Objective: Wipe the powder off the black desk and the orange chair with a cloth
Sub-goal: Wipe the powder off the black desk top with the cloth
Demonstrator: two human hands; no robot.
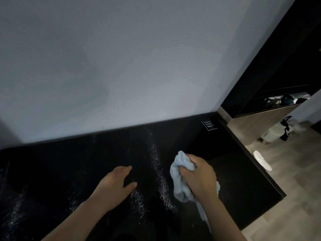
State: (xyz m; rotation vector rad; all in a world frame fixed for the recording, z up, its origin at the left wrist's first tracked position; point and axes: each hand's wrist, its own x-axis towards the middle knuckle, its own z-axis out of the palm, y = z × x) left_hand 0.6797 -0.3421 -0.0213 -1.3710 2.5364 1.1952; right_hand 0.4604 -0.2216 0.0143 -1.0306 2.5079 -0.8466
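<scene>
The glossy black desk [225, 171] runs along a pale grey wall [121, 58], and white powder [156, 164] lies on its top in a long speckled streak running from about 12 o'clock down toward 6 o'clock between the two hands, with a looser scatter at about 8 o'clock near the left forearm. The right hand [199, 176] is closed around a crumpled light blue cloth [178, 178], fingers curled over the top of the bundle, pressing it onto the desk just to the 3 o'clock side of the powder streak; a loose tail of the cloth trails back toward 6 o'clock under the wrist. The left hand [116, 183] holds nothing: it rests palm down on the desk with fingers spread loosely and the thumb pointing toward 3 o'clock, its thumb tip touching the edge of the powder. The two hands are near each other, with the streak lying between them. At about 1 o'clock, close to the wall, a small white-printed label [209, 125] sits on the desk top. Beyond the desk's right edge, at 3 o'clock, a wood-toned floor [286, 180] shows, with a dark cabinet [271, 66] standing over it and a pale slipper [262, 160] on the floor just beside the desk. The orange chair is out of sight
</scene>
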